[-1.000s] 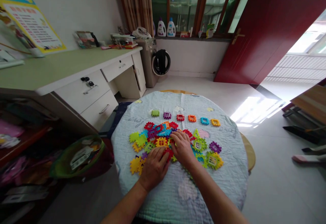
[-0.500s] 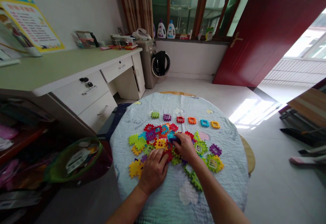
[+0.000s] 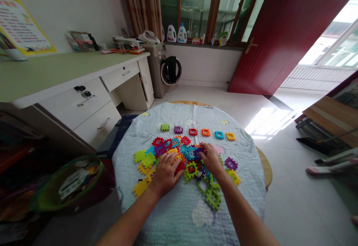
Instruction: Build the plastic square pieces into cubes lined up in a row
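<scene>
A heap of colourful notched plastic building blocks lies on the round table under both hands. My left hand (image 3: 165, 173) rests flat over the left-middle of the heap, fingers extended, over a yellow block (image 3: 173, 151) and beside a red block (image 3: 180, 166). At the heap's right-middle, my right hand (image 3: 213, 161) has its thumb and fingers closed about a dark purple block (image 3: 198, 153). Left of that block is a light blue block (image 3: 189, 152). Closer to me lie a green frame block (image 3: 191, 171) and another green block (image 3: 213, 198). Some blocks are hidden under my hands.
Beyond the heap runs a spaced row of single blocks, from a green one (image 3: 165, 127) to a yellow one (image 3: 231, 136). A patterned cloth (image 3: 167, 216) covers the table. A green basket (image 3: 41, 197) stands at left, below a desk (image 3: 69, 67).
My right hand has shifted slightly right over the heap, with a dark purple block now showing at its fingertips. My left hand lies a little farther up the heap. The view has turned slightly right.
</scene>
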A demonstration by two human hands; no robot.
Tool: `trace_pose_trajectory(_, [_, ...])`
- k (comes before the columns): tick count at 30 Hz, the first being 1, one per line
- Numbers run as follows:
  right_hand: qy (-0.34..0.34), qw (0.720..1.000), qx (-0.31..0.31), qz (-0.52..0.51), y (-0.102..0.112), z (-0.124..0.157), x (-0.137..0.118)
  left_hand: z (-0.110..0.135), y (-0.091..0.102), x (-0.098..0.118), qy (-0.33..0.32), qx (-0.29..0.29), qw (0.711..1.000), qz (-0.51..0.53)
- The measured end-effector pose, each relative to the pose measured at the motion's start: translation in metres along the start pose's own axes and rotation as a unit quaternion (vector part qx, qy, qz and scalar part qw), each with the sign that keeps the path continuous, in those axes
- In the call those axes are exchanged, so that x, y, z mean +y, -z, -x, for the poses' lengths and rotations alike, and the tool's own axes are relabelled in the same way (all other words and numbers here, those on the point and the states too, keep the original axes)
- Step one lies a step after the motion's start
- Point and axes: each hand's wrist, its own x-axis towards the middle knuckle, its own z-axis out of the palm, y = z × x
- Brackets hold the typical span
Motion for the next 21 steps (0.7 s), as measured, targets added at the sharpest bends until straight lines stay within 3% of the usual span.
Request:
trace_pose_trajectory(5, [-0.065,0.995,0.001,-0.076,0.004,0.001,0.025,0.000,-0.006,-0.004,-0.022,-0.012,1.000,0.003])
trace_pose_trajectory(10, [0.004,0.994,0.051,0.093,0.011,0.007,0.019,0.000,0.008,-0.001,-0.025,0.012,0.999,0.024])
trace_pose_trajectory(16, [0.122,0.974,-0.102,0.160,0.000,0.003,-0.023,0.031,0.039,-0.023,0.022,0.015,0.999,-0.046])
trace_pose_trajectory(21, [0.136,0.960,-0.164,0.183,-0.008,-0.006,-0.026,0.070,0.028,-0.052,0.059,0.016,0.995,-0.081])
